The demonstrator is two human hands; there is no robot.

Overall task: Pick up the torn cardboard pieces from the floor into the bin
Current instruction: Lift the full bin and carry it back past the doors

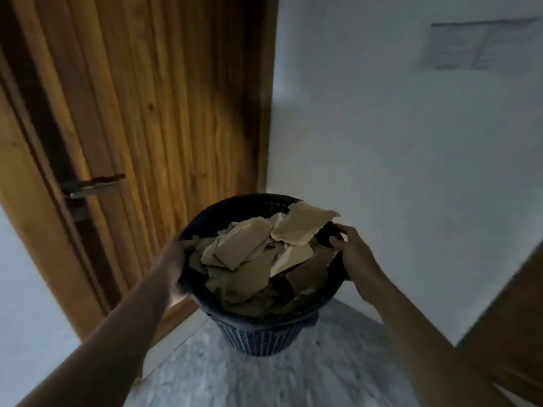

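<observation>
Cardboard pieces point(258, 259) are being held heaped in blk bin point(258, 339). Rim's being gripped by L hand point(173, 259) & R hand point(355, 251).

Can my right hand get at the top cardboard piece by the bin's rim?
Probably yes. The piece lies uncovered on top, just beside the right hand, with nothing between them. But that hand grips the bin at its rim, so it must let go first.

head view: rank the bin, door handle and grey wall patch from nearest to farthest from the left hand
1. bin: touching, the left hand grips its left rim.
2. door handle: up and to the left of the hand.
3. wall patch: high up at the far right, well beyond the bin.
</observation>
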